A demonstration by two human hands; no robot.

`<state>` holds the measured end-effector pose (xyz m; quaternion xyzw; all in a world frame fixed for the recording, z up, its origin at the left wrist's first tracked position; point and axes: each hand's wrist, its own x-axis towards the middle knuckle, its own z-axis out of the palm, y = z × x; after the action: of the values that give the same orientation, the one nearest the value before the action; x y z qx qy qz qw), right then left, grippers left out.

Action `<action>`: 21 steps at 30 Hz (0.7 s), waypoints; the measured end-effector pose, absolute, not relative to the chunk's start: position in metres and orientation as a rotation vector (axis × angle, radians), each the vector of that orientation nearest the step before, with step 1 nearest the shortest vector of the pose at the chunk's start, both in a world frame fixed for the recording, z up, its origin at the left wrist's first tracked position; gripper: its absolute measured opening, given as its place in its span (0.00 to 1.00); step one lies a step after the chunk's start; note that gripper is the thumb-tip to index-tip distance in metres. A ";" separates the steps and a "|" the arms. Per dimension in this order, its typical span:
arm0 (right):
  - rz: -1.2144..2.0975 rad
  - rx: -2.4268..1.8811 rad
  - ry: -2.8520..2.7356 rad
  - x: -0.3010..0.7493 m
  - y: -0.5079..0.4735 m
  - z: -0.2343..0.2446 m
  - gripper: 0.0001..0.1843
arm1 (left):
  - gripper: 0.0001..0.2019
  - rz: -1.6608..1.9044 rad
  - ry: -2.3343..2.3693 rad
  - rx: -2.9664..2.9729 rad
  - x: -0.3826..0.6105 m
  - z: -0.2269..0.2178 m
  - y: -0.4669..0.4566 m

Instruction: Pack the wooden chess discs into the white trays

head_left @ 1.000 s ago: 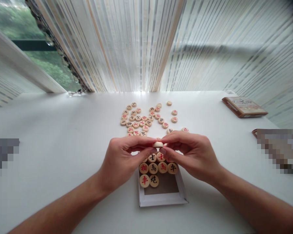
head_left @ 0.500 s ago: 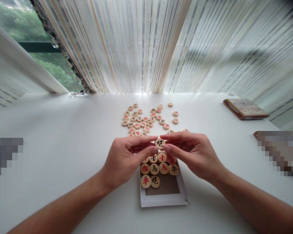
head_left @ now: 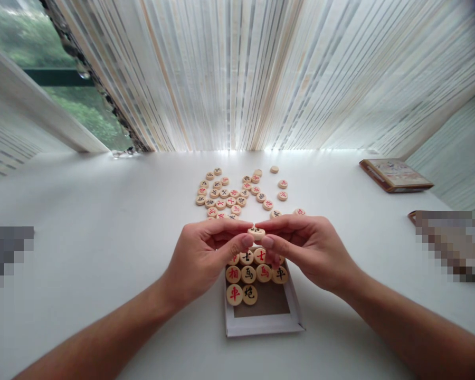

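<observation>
My left hand and my right hand meet in the middle, both pinching one round wooden chess piece between thumb and fingertips. The piece is tilted nearly flat, its black mark barely showing. Directly below the hands lies a shallow white box on the white table. Rows of wooden pieces with red and black characters fill the box's far part. Beyond the hands, several loose pieces lie scattered on the table.
A brown flat box lies at the far right of the table. Blurred patches sit at the right edge and left edge. A striped curtain hangs behind the table, with a window at the upper left.
The piece held by both hands has turned: edge-on a second ago, its black character faced me half a second ago, and now it is tilted almost flat again.
</observation>
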<state>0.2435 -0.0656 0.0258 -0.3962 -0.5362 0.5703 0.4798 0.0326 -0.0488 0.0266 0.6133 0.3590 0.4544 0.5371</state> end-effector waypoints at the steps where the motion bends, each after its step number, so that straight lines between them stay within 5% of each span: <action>1: 1.389 -0.977 -1.332 0.244 -0.066 0.026 0.19 | 0.10 1.080 0.863 1.471 0.033 0.027 -0.049; 21: 1.574 -0.982 -1.225 0.241 -0.068 0.032 0.15 | 0.15 0.961 0.701 1.377 0.036 0.027 -0.055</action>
<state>0.2410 -0.0679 0.0316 -0.3960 -0.4938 0.6346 0.4433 0.0357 -0.0551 0.0268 0.5974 0.3040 0.4168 0.6140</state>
